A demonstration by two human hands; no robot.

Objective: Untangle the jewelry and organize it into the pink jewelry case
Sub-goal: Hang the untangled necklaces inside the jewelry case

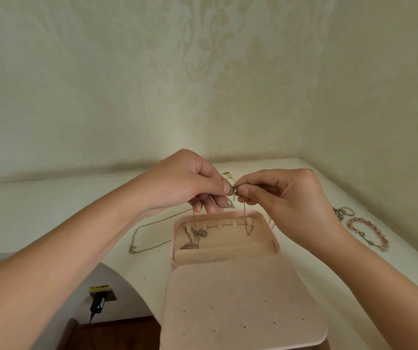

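2 bare hands meet above an open pink velvet jewelry case (172, 246) on a white table (64, 203). The left hand (187, 183) and the right hand (278, 195) each pinch, between thumb and forefinger, the top of a thin silver chain necklace (245, 215), at what looks like its clasp. To do this well, I judge, the hands should hold the 2 hanging strands apart, work the clasp gently, then lay the chain across the case's row of small tabs. The chain is very fine and pale. Its strands drop into the rear tray, where a small oval pendant (203, 233) lies beside a little heap of chain. Another long silver chain (152, 226) lies left of the case, and a pink beaded bracelet (367, 233) lies to its right.
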